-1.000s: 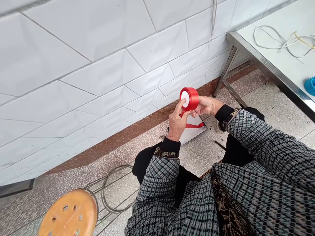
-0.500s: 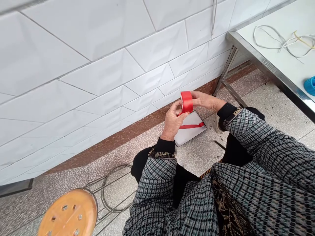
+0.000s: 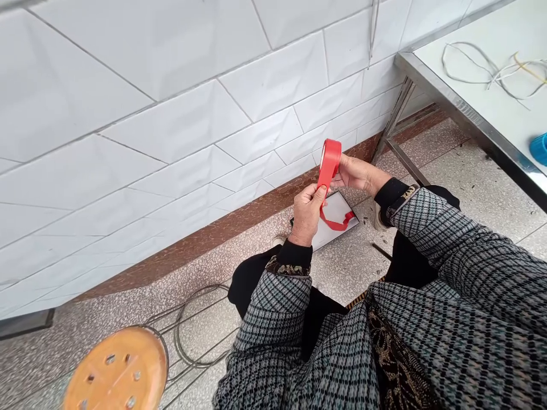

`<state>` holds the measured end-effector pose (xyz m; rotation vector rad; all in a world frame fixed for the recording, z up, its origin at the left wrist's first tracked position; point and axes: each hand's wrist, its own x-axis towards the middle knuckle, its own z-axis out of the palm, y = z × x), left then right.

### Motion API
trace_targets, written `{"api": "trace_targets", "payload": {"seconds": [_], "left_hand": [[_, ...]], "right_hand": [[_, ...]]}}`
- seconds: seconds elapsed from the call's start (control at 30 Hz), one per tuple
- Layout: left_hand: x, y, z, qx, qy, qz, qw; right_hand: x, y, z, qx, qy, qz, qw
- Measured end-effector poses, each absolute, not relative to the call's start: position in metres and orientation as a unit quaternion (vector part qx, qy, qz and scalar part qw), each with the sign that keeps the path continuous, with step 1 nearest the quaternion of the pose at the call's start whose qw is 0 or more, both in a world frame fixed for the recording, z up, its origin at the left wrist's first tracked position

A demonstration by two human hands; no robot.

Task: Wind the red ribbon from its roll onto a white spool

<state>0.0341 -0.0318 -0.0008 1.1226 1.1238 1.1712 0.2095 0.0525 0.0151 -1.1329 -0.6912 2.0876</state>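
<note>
The glossy red ribbon roll [image 3: 333,152] is held up between the two hands, its long axis slanting from near left to far right, just beyond the fingers of the left hand [image 3: 306,215], which pinch the ribbon strip at its near end. The right hand [image 3: 359,172] meets the roll's right side, its fingers too hidden to tell their grip. The loose red ribbon tail [image 3: 335,226] curves below over a flat white rectangular panel [image 3: 337,203].

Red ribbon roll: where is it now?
In the head view, right of centre: the red ribbon roll is in the right hand, just above the left hand.
</note>
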Motion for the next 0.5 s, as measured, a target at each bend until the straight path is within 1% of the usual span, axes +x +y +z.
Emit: {"api": "trace_targets", "payload": {"seconds": [0.17, 0.23, 0.37, 0.5], "left_hand": [[0.0338, -0.0307, -0.0016, 0.468, 0.458, 0.462, 0.598], [0.0334, -0.0308, -0.0018, 0.466, 0.476, 0.46, 0.588], [0.0317, -0.03, -0.0001, 0.515, 0.535, 0.453, 0.494], [0.0307, -0.0286, 0.0005, 0.524, 0.571, 0.481, 0.411]], "right_hand": [[0.2052, 0.0456, 0.0228, -0.424, -0.209, 0.832, 0.29], [0.2042, 0.045, 0.0232, -0.415, -0.196, 0.844, 0.278], [0.204, 0.0454, 0.0211, -0.386, -0.189, 0.867, 0.254], [0.2062, 0.0465, 0.018, -0.378, -0.188, 0.878, 0.227]]}}
